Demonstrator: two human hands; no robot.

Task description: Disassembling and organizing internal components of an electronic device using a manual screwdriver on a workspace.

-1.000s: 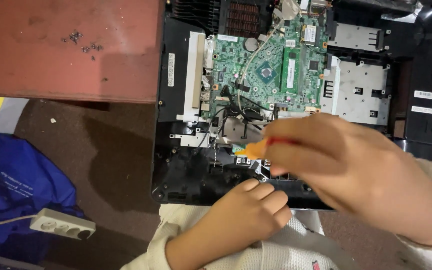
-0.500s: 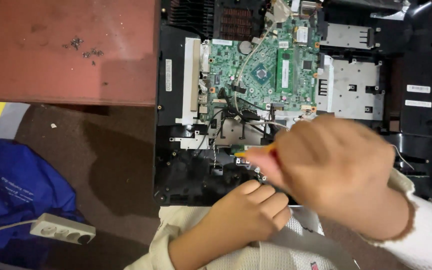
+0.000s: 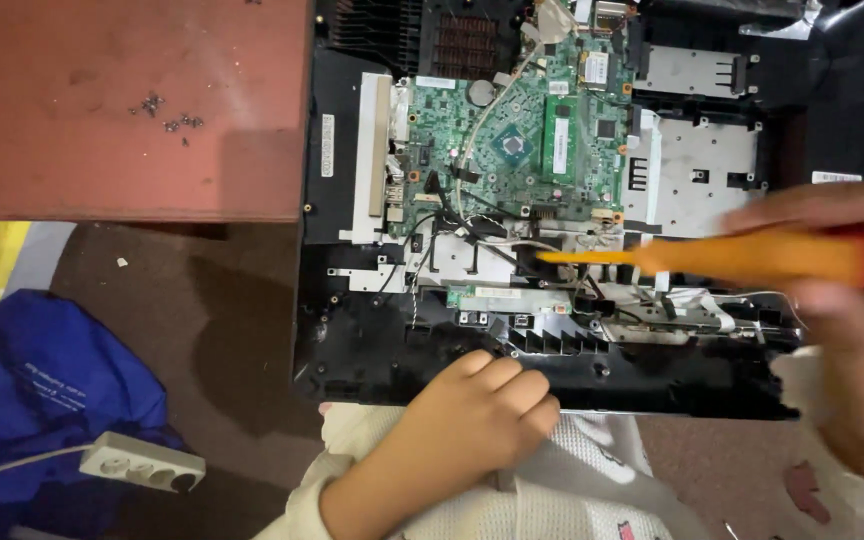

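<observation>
Two hands of yours are over the work. Your right hand comes in from the right edge, blurred, with its fingers closed around the handle of a screwdriver. That handle is orange with a red end, and it lies almost level across the view, pointing left. Its tip sits well out from your grip, over the tangle of black cables just below the green circuit board; whether the tip touches anything there cannot be told. Your palm and wrist stay off to the right of the opened computer chassis, so the tool spans the gap between your hand and the cables.

Your left hand rests on the near black edge of the chassis, fingers curled loosely downward, gripping nothing that shows. It lies below and a little left of the screwdriver tip, apart from it.

The chassis lies flat, part on the reddish-brown table and part hanging over its near edge toward you. A small scatter of loose screws lies on the table, well left of the chassis. Down at lower left a blue bag sits on the floor, with a white power strip just beside it.
</observation>
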